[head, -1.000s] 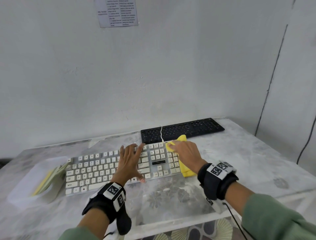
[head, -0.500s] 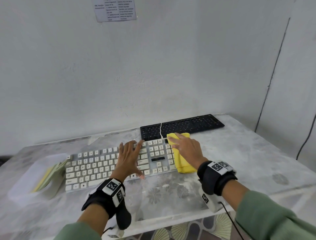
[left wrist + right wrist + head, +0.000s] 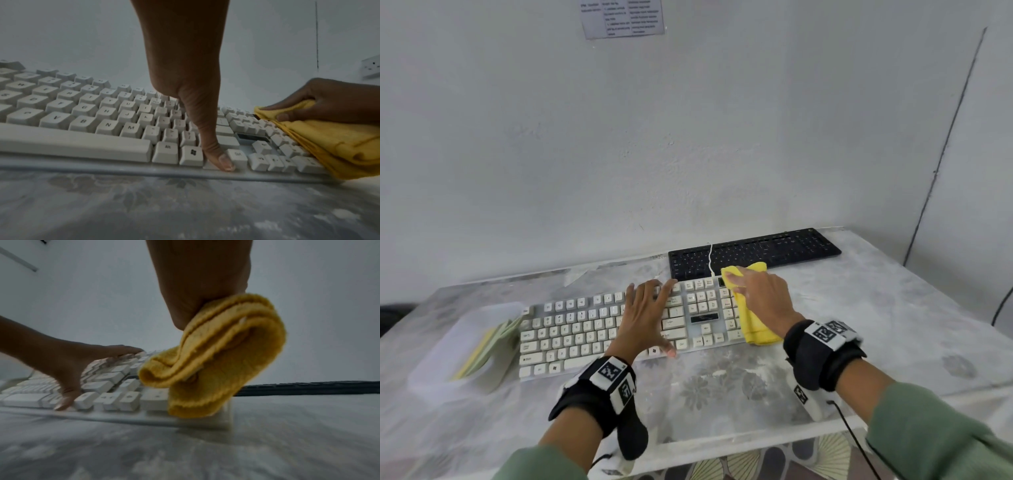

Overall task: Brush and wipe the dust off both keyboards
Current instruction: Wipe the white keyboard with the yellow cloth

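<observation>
Head view: your left hand flat, fingers spread, pressing on white full-size plastic keyboard at table's front. Your right hand pinches folded yellow microfibre cloth draped over keyboard's right end, by number pad. Black slim keyboard lies behind, touching wall, untouched; white cable crosses it. Risks, as judgement: cloth edge may snag cable, drag it; hard wipe may pop keycap; loosen your left hand and keyboard skates on smooth table. Clear plastic tray of cards sits just left.
</observation>
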A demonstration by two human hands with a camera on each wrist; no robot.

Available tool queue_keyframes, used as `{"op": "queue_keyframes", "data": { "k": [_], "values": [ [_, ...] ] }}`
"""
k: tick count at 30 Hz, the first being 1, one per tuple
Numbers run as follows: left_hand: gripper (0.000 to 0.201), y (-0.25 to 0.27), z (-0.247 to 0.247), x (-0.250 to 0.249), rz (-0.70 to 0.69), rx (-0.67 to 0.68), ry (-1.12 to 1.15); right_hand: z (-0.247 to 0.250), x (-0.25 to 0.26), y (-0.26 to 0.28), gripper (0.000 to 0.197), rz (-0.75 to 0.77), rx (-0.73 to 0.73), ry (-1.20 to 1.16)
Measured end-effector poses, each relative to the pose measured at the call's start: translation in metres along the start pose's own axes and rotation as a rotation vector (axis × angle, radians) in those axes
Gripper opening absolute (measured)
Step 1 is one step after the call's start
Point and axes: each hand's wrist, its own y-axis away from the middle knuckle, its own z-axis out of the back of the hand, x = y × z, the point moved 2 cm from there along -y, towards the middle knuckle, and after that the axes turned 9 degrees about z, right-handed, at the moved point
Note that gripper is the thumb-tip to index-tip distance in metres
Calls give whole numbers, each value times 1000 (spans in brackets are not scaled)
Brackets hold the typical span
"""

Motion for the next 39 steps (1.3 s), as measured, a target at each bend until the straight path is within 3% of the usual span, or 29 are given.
{"op": "queue_keyframes", "data": {
  "k": [6,8,11,17,22,26,33,39],
  "values": [
    [142,-1,0,1,-12,12,16,8,-36,-6,32,-358,-46,-342],
    [145,0,-3,2,-17,-6,2,10,-43,-9,34,-419,-89,-533],
    [143,0,-3,1,-24,0,16,0,-42,-1,38,-448,-73,-588],
    [141,-3,-6,5,-12,9,29,-11,-39,28,39,-478,-79,-588],
    [139,-4,-3,5,25,104,22,8,-53,31,39,-422,177,-516],
    [140,-4,-5,6,16,76,32,30,-61,12,43,-386,49,-543],
    [142,-5,-4,6,37,126,10,3,-40,26,50,-393,89,-495],
    [140,-8,0,5,70,200,-7,-3,-45,68,47,-365,341,-453]
  ]
}}
